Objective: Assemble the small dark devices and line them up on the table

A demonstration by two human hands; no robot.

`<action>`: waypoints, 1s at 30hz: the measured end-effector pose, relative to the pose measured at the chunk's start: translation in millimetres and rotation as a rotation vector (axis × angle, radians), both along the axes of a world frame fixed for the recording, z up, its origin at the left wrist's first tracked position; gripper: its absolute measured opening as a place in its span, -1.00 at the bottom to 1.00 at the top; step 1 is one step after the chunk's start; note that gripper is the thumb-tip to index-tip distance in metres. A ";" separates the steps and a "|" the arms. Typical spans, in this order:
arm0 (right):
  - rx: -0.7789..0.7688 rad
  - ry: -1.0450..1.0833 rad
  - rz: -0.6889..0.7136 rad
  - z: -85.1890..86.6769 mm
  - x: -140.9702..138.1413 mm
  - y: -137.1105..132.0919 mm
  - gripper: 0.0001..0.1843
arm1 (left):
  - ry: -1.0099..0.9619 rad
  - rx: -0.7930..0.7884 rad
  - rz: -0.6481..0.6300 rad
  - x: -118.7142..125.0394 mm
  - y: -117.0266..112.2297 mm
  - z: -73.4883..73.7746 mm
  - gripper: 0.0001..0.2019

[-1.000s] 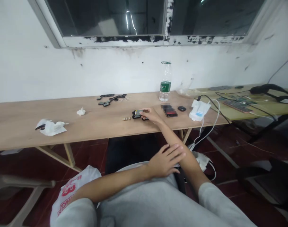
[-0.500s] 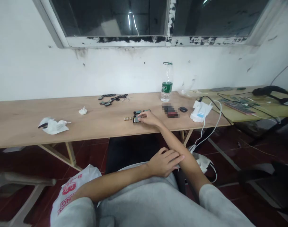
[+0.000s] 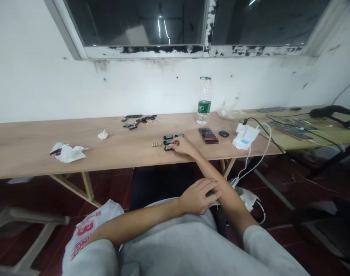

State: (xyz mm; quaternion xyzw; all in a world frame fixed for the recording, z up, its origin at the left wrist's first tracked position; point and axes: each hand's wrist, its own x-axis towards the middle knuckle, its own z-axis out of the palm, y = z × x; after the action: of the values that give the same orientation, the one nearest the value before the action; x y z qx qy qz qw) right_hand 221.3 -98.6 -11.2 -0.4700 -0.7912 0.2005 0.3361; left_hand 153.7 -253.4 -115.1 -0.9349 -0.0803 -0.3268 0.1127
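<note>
My right hand reaches out over the wooden table, its fingers pinched on a small dark flat part lying near the front edge. Two more small dark parts lie just behind it, and a row of tiny brass pieces sits to their left. My left hand rests on my right forearm above my lap, fingers curled loosely with nothing in them. A cluster of further dark parts lies at the back of the table.
A plastic water bottle stands at the back. Crumpled tissue and a smaller wad lie to the left. A white charger with cables, a small black case and a second table with electronics are on the right. A plastic bag hangs near my left knee.
My right hand has drawn back toward the table's front edge, leaving two dark parts behind and pinching a third. My left hand's fingers have curled in on the forearm.
</note>
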 end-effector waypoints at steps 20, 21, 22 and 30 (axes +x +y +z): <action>-0.083 -0.285 0.069 27.5 58.5 2.0 -0.82 | 0.086 -0.690 -0.034 -2.8 -17.4 34.6 -0.45; -0.083 -0.295 0.066 28.8 59.8 0.8 -0.84 | 0.076 -0.710 -0.026 -2.4 -18.9 33.3 -0.42; -0.082 -0.304 0.062 29.8 60.9 -0.1 -0.85 | 0.073 -0.728 -0.034 -2.0 -20.7 32.1 -0.38; 0.046 -0.159 0.274 25.5 42.2 -0.9 -0.76 | 0.155 -0.823 -0.154 -1.4 -27.6 36.8 -0.26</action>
State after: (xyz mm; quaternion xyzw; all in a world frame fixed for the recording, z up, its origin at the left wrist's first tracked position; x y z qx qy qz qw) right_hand 263.5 -99.5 14.4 -0.3644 -0.8763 0.1885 0.2526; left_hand 152.3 -281.0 -78.3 -0.9271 -0.1251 -0.2036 -0.2888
